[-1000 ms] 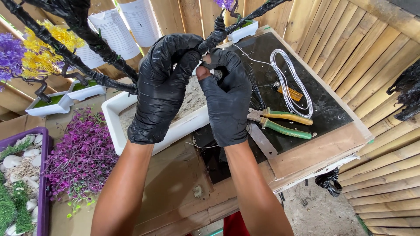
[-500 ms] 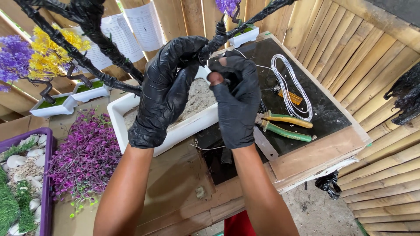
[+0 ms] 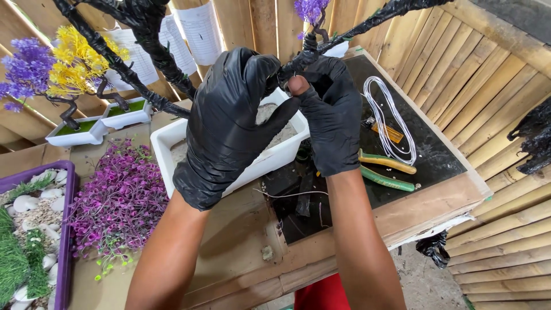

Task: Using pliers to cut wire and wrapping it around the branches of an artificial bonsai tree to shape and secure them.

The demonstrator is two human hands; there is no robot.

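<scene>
Both my hands wear black gloves. My left hand (image 3: 229, 120) and my right hand (image 3: 328, 115) meet around a black wrapped branch (image 3: 367, 20) of an artificial tree, pinching it where it dips over a white rectangular pot (image 3: 270, 161). A bare fingertip pokes through the right glove at the pinch point. More black branches (image 3: 115, 57) spread up and left from the same tree. A small purple flower tuft (image 3: 310, 8) sits on the branch above my hands.
A coil of white wire (image 3: 390, 120) and green-and-yellow pliers (image 3: 387, 169) lie on the dark tabletop (image 3: 436, 155) at right. Loose purple foliage (image 3: 120, 201) lies left, beside a purple tray (image 3: 66, 229) of pebbles. Small finished trees (image 3: 57, 74) stand at back left.
My hands have stayed closed on the same branch, shifting slightly rightward along it. The view has tilted a little.
</scene>
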